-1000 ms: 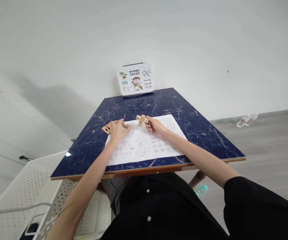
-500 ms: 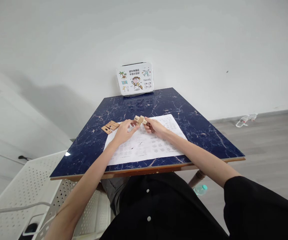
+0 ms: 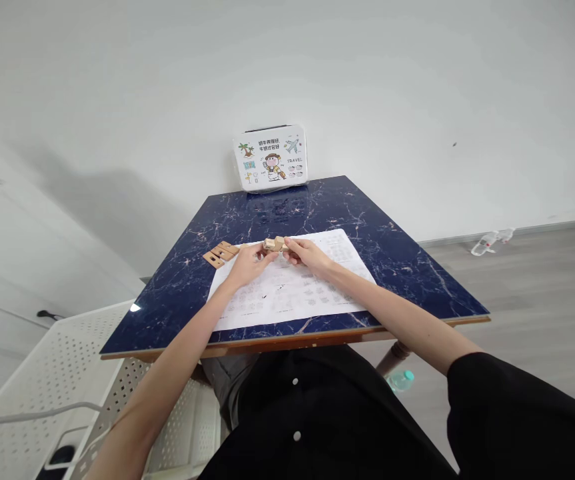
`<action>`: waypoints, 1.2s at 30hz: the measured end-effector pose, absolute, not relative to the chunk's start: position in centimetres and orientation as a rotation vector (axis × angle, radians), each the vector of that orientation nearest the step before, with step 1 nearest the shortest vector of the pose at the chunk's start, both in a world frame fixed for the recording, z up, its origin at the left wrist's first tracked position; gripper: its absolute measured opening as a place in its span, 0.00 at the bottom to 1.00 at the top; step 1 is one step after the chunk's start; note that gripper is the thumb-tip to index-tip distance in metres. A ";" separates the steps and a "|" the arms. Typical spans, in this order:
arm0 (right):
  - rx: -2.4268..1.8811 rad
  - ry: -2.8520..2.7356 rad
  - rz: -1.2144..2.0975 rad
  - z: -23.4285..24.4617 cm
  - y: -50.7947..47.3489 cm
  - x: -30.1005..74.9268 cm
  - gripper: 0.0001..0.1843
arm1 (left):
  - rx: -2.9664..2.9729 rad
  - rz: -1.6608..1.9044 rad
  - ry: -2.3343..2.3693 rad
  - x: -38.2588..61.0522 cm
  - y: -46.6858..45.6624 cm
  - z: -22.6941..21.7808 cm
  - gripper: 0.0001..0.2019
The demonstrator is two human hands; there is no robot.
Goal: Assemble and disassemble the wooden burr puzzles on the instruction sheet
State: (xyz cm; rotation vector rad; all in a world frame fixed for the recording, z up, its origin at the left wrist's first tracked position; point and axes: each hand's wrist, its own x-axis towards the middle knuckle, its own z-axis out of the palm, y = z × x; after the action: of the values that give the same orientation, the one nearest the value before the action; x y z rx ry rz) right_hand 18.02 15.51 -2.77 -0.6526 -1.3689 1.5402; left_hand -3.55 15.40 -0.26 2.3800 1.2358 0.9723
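Small light wooden puzzle pieces (image 3: 278, 243), fitted or pressed together, are held between both hands above a printed paper sheet (image 3: 297, 293). My left hand (image 3: 248, 265) is closed on their left end, thumb towards me. My right hand (image 3: 306, 255) pinches the right end between thumb and fingers. How the pieces join is partly hidden by the fingers. Just left of my left hand, several flat wooden pieces with cut-out slots (image 3: 218, 254) lie side by side, partly over the sheet's corner.
A blue marbled table (image 3: 367, 220) carries the sheet. At its back edge a white case with cartoon prints (image 3: 271, 159) leans by the wall. White perforated baskets (image 3: 62, 360) stand at the left. Plastic bottles lie on the floor (image 3: 532, 287) to the right.
The wooden pieces have been turned and lowered slightly to the left between my hands. Both hands keep hold, and my right hand has shifted a little left.
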 end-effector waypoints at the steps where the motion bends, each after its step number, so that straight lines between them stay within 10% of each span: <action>1: -0.649 -1.369 1.547 -2.8 15.5 18.0 0.29 | 2.367 0.966 1.223 -3.6 15.4 -0.2 0.16; 22: -0.538 -1.237 1.979 -1.3 14.8 18.6 0.19 | 2.269 0.959 1.101 -3.0 15.0 -0.1 0.21; 36: -1.035 -1.408 1.251 -2.8 16.0 18.3 0.24 | 2.371 1.124 1.431 -3.7 15.7 -0.4 0.17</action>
State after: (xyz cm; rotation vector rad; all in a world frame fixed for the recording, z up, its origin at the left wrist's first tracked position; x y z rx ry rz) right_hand 18.26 15.96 -2.75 -1.0353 -1.4077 1.2505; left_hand -3.66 15.69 -0.39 2.3714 1.4315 1.1245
